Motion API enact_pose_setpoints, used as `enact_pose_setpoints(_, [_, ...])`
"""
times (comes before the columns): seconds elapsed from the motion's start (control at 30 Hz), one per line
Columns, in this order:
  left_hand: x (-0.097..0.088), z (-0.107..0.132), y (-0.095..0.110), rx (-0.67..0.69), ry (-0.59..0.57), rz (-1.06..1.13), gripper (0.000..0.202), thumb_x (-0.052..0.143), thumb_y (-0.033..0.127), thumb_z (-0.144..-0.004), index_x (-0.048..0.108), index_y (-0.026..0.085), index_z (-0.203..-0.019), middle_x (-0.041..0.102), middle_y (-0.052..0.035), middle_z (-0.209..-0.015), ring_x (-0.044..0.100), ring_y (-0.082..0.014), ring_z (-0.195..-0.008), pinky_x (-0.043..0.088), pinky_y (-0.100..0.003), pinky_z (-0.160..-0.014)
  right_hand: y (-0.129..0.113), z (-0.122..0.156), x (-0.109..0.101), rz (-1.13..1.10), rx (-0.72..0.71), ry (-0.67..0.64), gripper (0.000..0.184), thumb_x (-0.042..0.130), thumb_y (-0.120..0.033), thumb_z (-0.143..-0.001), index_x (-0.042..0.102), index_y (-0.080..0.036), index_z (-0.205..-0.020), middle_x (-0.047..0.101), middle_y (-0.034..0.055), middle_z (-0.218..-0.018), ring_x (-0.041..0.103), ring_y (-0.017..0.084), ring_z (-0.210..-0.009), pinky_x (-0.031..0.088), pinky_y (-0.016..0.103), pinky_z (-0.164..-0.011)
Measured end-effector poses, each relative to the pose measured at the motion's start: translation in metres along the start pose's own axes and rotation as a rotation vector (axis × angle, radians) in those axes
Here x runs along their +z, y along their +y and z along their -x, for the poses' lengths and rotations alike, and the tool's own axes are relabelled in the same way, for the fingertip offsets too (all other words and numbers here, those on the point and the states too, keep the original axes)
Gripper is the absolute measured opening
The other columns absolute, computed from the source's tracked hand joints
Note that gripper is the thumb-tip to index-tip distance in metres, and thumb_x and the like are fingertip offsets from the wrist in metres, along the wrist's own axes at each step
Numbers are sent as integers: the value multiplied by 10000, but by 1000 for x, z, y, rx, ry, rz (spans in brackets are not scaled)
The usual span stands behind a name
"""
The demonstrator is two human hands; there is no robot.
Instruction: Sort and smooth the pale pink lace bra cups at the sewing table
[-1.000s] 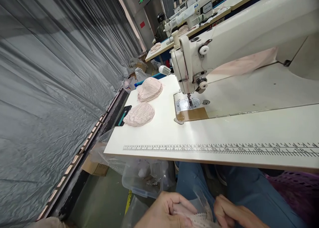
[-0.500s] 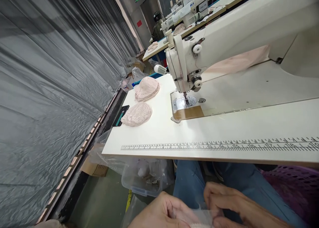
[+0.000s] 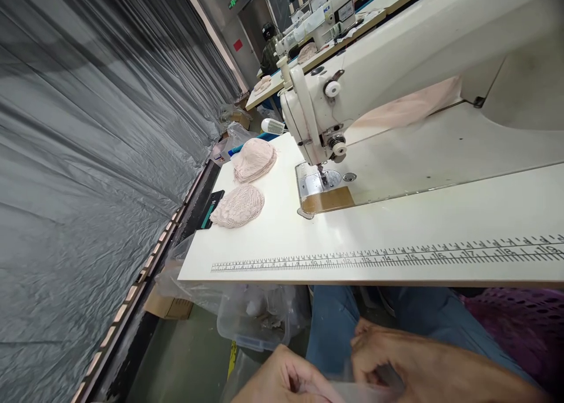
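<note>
Both my hands are low over my lap, below the front edge of the white sewing table (image 3: 396, 227). My left hand (image 3: 282, 382) and my right hand (image 3: 388, 362) pinch a thin clear plastic bag (image 3: 348, 385) between them; what lies in it is cut off by the frame's bottom. On the table stands a white sewing machine (image 3: 335, 109) with its needle plate (image 3: 319, 182). Two piles of pink lace pieces (image 3: 238, 206) (image 3: 254, 159) lie to the machine's left.
A printed ruler (image 3: 383, 256) runs along the table's front edge. A dark phone (image 3: 208, 210) lies at the left edge. Grey plastic sheeting (image 3: 88, 156) hangs at left. A clear bin (image 3: 255, 321) sits under the table, a purple basket (image 3: 524, 326) at right. More sewing stations (image 3: 317, 21) stand behind.
My right hand has moved left and forward over the bag, closer to my left hand. The lace seen in the bag a second ago has dropped out of the frame. The view has shifted slightly.
</note>
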State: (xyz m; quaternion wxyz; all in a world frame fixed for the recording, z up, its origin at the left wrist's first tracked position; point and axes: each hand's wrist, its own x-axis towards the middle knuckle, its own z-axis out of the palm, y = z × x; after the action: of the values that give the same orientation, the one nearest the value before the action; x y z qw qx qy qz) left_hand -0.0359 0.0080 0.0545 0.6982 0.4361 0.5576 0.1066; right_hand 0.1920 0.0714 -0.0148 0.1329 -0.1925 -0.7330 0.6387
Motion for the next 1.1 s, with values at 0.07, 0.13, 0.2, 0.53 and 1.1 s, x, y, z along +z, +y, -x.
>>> enact_pose_setpoints(0.07, [-1,0,-4,9,9,-1,400,814,490,-707,805,134,-888,602,-14,-592,382,-45,-518,243,-168,-481,-1,8,0,-35,-4,18,633,673,-797,-634,467,-203,-558,453,-36,-624,485,190,-678,341,350,-733])
enact_pose_setpoints(0.13, [-2,-2,-5,35,-3,4,392,820,483,-704,806,139,-891,612,-24,-622,398,-50,-543,255,-172,-501,-3,16,1,-64,3,33,584,654,-759,-712,515,-204,-594,482,-24,-675,510,191,-695,354,332,-727])
enact_pose_setpoints(0.2, [-2,-3,-4,50,-20,13,402,820,496,-701,806,145,-896,615,-31,-638,405,-55,-557,256,-176,-511,-4,22,3,-93,16,49,497,662,-687,-762,592,-207,-651,511,-7,-744,536,198,-739,374,304,-696])
enact_pose_setpoints(0.53, [-12,-4,-11,86,13,-40,698,704,742,-664,800,78,-857,568,-35,-574,361,-62,-533,271,-192,-521,-12,25,3,-177,116,47,341,641,-530,-783,688,-192,-794,623,54,-890,604,253,-845,433,310,-715])
enact_pose_setpoints(1.1, [6,-22,18,-107,-56,-137,660,883,614,-434,799,122,-867,741,-71,-741,656,-158,-652,532,-241,-716,-6,31,-2,-103,224,49,418,575,-569,-775,675,-171,-854,600,67,-861,594,253,-790,458,319,-656])
